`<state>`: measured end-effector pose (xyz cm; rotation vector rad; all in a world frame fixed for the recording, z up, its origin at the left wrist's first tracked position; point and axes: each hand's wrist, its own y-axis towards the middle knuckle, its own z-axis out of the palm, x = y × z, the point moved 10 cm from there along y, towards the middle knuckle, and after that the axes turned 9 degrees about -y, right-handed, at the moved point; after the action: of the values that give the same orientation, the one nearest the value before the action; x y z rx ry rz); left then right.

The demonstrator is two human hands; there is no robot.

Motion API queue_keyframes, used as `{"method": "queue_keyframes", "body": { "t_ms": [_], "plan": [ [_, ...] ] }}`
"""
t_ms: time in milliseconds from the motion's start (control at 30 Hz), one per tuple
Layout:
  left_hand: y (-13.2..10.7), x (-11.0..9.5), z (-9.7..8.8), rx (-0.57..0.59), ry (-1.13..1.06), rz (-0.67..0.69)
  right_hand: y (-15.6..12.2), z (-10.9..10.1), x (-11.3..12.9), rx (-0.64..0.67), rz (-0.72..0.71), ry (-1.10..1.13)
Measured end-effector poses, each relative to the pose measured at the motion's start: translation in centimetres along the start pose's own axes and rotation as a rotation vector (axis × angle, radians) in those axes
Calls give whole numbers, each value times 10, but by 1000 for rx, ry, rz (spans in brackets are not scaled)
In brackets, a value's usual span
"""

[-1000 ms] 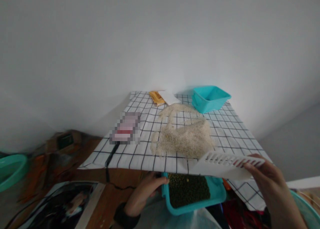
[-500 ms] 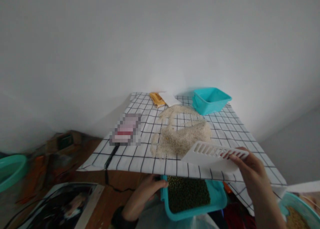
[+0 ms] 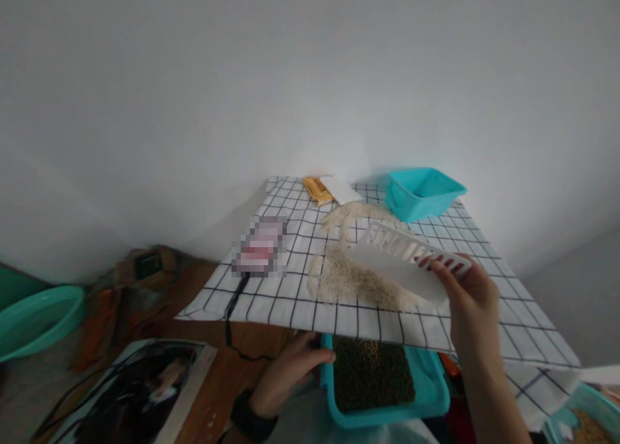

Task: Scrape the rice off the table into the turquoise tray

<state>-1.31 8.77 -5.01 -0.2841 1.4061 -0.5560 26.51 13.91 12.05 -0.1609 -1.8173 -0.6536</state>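
My right hand (image 3: 472,289) grips a white slotted plastic piece (image 3: 402,263) by its slotted edge, tilted over a spread of pale grain (image 3: 368,286) on the table. Part of that grain is hidden behind it. Below the front edge of the table, my left hand (image 3: 303,360) holds the left rim of a teal tub (image 3: 429,373), thumb on top. Small dark green pellets or beans (image 3: 372,383) fill much of the tub, with a few yellowish ones at the far side.
A checked cloth (image 3: 295,302) covers the table. At the back stand another teal tub (image 3: 421,195) and yellow (image 3: 317,190) and white packets (image 3: 340,190). A blurred-out pinkish object (image 3: 261,247) with a black cable lies left. A green basin (image 3: 43,321) sits far left; a tub of tan grain (image 3: 588,424), lower right.
My right hand has lifted the white slotted piece up and away from the table's front edge, over the grain. My left hand stays on the tub's rim. The whole view has shifted slightly.
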Motion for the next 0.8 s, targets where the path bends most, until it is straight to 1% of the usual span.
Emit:
{"method": "queue_keyframes", "body": {
  "t_ms": [133,233,367,500,600,733,800],
  "plan": [
    [-1,2,-12,7,-10,25,0,29,31,90,-114,-217],
    [0,-2,-25,-5,-5,46,-4,41,43,133,-170,-316],
    [-2,-9,-42,-3,13,58,-11,47,46,185,-182,-361],
    [-8,-15,-58,-52,25,79,-16,49,47,260,-167,-349],
    [-12,-18,-63,-68,24,91,-18,51,48,305,-157,-356],
    [-13,-15,-66,-70,10,75,-19,51,50,285,-167,-361],
    [-12,-13,-68,-66,10,80,-21,54,49,295,-177,-360]
  ]
}}
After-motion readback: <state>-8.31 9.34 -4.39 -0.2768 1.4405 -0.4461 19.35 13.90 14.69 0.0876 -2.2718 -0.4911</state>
